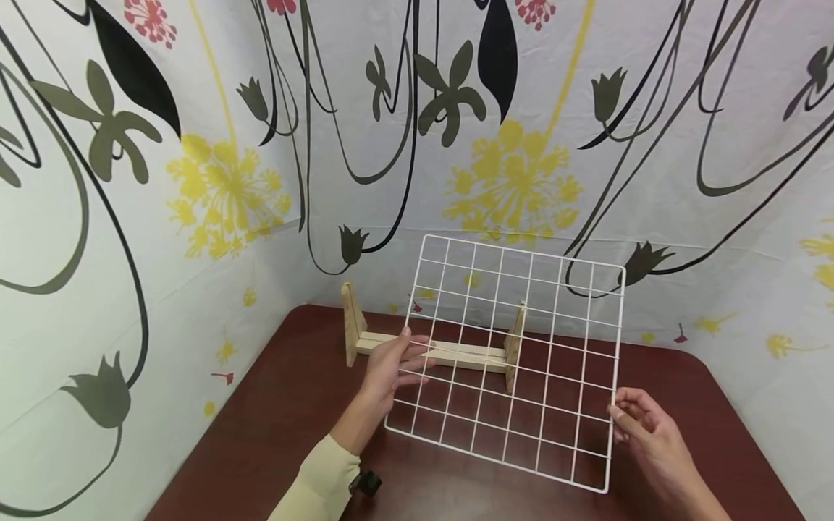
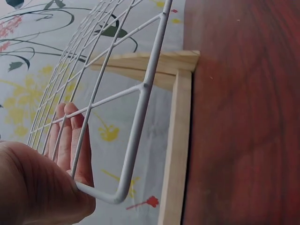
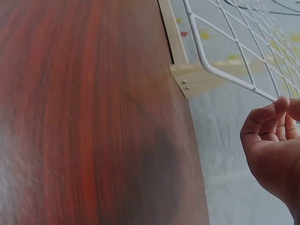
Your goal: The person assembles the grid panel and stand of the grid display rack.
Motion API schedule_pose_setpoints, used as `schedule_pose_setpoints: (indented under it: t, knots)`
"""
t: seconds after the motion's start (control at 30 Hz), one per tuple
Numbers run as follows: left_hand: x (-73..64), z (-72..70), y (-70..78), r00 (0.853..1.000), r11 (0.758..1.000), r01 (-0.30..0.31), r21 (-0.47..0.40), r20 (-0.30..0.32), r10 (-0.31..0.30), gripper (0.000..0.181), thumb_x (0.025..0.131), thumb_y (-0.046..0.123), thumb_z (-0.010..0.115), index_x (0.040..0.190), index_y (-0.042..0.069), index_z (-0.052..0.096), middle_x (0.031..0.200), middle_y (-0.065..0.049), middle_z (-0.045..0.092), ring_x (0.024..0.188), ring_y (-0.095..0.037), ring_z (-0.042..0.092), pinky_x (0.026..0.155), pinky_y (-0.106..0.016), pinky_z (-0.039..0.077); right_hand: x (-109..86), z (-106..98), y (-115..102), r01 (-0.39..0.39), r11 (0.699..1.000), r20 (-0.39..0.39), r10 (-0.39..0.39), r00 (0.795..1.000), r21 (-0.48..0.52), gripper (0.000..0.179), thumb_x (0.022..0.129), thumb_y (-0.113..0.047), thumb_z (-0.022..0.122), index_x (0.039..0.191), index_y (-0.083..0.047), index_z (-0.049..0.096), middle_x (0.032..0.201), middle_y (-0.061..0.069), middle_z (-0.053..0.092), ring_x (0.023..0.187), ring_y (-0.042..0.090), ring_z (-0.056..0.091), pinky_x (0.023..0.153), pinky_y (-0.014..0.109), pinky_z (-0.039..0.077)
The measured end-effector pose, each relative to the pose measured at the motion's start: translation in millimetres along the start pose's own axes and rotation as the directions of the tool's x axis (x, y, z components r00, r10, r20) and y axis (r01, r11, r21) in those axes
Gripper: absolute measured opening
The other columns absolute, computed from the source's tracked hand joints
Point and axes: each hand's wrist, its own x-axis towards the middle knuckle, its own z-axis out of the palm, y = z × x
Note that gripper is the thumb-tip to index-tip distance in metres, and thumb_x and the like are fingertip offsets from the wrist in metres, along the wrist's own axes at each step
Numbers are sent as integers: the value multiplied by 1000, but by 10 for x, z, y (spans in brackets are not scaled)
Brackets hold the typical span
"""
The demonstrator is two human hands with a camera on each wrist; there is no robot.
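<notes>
A white wire grid panel (image 1: 618,340) is held up in a tilted position over the table. My left hand (image 1: 384,369) holds its left edge, thumb on the near side and fingers extended behind the wires, as the left wrist view shows too. On the opposite edge, my right hand (image 1: 654,438) pinches the outer wire between thumb and fingertips, its other fingers curled. Behind the panel stands a light wooden stand (image 1: 352,325) with two upright end pieces joined by crossbars, partly seen through the mesh. In the right wrist view, two screw heads show on an end piece (image 3: 197,80).
The dark red-brown table (image 1: 260,412) has rounded far corners. Floral-patterned cloth (image 1: 391,202) hangs close along its back and sides. A small black device (image 1: 366,483) sits at my left wrist, by the pale sleeve (image 1: 319,481).
</notes>
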Motion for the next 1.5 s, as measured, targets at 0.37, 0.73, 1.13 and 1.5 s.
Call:
schedule_pose_setpoints:
  t: [0.37, 0.73, 1.13, 1.5]
  knots:
    - [-60, -151, -145, 990, 999, -42, -8, -138, 41, 62, 98, 52, 46, 122, -3, 61, 117, -19, 69, 105, -41, 66, 73, -47, 59, 72, 150, -25, -94, 996, -1, 94, 996, 4, 21, 100, 1, 41, 117, -9, 47, 97, -7, 57, 76, 6, 53, 59, 27, 43]
    - [-42, -116, -165, 984, 998, -54, -22, -174, 50, 62, 93, 58, 50, 114, 1, 66, 114, -23, 68, 105, -44, 65, 71, -47, 59, 106, 234, -9, -51, 967, -254, -14, 967, -249, 25, 94, -2, 58, 116, 6, 48, 93, -5, 60, 76, 6, 54, 58, 25, 46]
    - [-49, -47, -130, 987, 998, -59, -12, -150, 56, 65, 96, 55, 46, 121, -2, 61, 116, -19, 68, 98, -35, 70, 73, -47, 59, 318, 596, -228, 113, 603, -364, -609, 705, -790, 52, 74, -14, 81, 122, -8, 64, 131, 4, 48, 119, 10, 45, 83, 6, 37]
    - [-39, 36, -155, 990, 998, -57, -21, -133, 54, 63, 94, 57, 48, 118, 0, 63, 117, -16, 69, 98, -33, 70, 70, -43, 60, 833, 1431, -373, 328, 357, -60, -752, 657, -875, 79, 69, -47, 81, 135, -13, 55, 150, 14, 40, 138, 32, 38, 110, 21, 32]
